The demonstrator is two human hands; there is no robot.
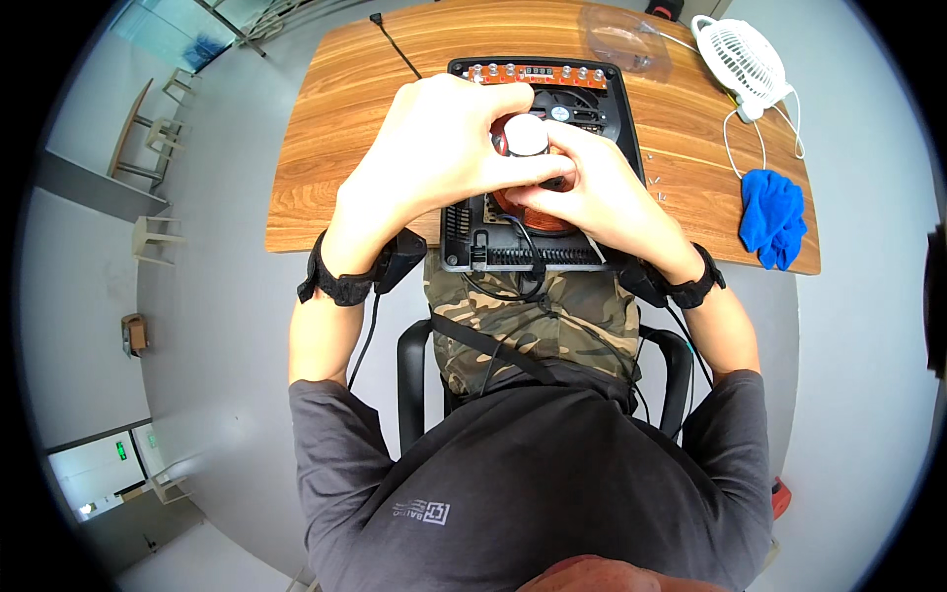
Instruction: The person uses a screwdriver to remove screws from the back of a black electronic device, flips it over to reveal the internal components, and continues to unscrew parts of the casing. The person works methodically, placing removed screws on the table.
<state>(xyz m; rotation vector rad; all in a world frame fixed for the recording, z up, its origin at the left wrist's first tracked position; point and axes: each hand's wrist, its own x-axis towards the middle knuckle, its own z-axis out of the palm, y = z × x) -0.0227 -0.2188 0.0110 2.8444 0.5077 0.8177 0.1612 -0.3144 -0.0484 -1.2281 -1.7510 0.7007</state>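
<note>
An opened black appliance housing (458, 237), which looks like an induction cooker base, lies on the table in front of me. It holds an orange circuit board (538, 71) along the far edge, a black fan (577, 111) and a copper coil (538, 219) nearer me. Above the coil, a small round white-topped object (526, 135) with reddish sides sits between my hands; its kind is unclear. My left hand (434, 143) curls around it from the left, thumb and fingers bent. My right hand (597, 183) closes on it from the right, with its fingertips partly hidden.
A white fan (742, 64) stands at the table's far right, its cable running down toward a blue cloth (772, 219). Near it sits a clear plastic container (623, 44). Small screws (656, 182) lie right of the housing. A black cable (397, 46) crosses the far left.
</note>
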